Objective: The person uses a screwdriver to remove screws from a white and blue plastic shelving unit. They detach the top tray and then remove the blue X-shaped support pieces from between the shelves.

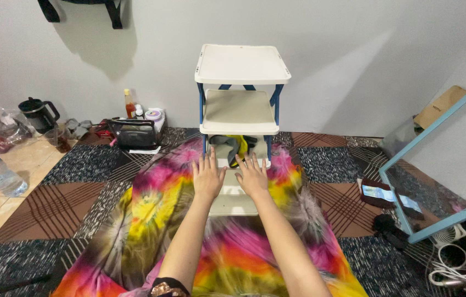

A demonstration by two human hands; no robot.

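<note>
- The white shelf rack (241, 104) with blue posts stands against the wall, its lowest tray reaching toward me over the tie-dye cloth (150, 220).
- My left hand (208, 177) and right hand (252, 177) lie flat on that tray, side by side, each grip spread wide, clasping nothing.
- A black bag (134, 133) sits left of the rack, a mirror (436, 165) right.
</note>
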